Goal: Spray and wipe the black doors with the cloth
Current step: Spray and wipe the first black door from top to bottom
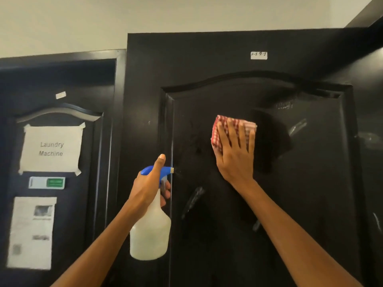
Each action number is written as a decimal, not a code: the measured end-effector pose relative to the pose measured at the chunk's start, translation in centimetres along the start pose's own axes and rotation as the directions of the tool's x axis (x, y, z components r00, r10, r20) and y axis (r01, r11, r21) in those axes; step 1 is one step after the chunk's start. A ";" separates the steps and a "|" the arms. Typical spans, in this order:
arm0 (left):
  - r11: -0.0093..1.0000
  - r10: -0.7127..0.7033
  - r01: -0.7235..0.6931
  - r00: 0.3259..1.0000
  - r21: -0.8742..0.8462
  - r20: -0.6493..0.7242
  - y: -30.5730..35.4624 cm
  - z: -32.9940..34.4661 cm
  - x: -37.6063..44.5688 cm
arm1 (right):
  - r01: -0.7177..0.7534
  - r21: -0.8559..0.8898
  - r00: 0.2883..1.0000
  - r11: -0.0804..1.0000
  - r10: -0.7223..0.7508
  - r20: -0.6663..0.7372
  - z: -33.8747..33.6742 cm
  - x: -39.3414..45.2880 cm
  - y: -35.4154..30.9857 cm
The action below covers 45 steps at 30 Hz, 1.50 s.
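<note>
A glossy black door (310, 183) with an arched raised panel fills the middle and right. My right hand (235, 154) presses a folded red-and-white checked cloth (234, 123) flat against the upper panel, fingers straight and spread. My left hand (149, 185) grips the neck of a white spray bottle (150, 230) with a blue head, fingers round the trigger; its nozzle points right at the door's panel edge. Faint wet marks show on the panel to the left of the cloth.
A second black door (99, 141) stands to the left, carrying a taped "Laundry Machine" paper (50, 149), a small white-and-green label (47, 182) and a printed notice (31, 233). A small white tag (258, 55) sits above the panel. Pale wall runs above.
</note>
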<state>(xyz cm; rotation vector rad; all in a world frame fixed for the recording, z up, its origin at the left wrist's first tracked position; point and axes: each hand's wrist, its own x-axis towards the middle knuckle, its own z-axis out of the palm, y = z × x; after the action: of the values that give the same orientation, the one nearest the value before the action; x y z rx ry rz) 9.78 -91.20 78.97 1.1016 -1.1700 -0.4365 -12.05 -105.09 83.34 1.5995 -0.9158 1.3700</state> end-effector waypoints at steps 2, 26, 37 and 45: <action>1.000 -0.022 0.023 0.999 0.019 -0.030 -1.1 -0.3 -1.0 | 0.031 -0.003 0.999 1.000 -0.031 -0.008 0.1 2.0 -1.2; 0.982 0.186 -0.168 0.946 0.088 -0.265 0.2 -1.6 -7.3 | 0.550 0.077 0.821 0.832 -0.555 0.136 -0.9 1.7 0.4; 0.958 0.283 -0.272 0.944 0.087 -0.166 4.6 5.0 -5.2 | 0.422 0.057 0.904 0.905 -0.425 0.047 -2.7 -2.7 5.9; 0.957 0.283 -0.279 0.958 0.074 -0.043 8.1 12.4 -3.4 | 0.384 -0.056 0.920 0.921 -0.378 0.102 -5.5 -0.3 20.6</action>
<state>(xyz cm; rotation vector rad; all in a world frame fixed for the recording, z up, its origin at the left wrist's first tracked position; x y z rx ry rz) -4.55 -90.66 83.96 0.9784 -1.2792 -0.1470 -32.94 -108.28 86.03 1.6860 -0.6518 0.9871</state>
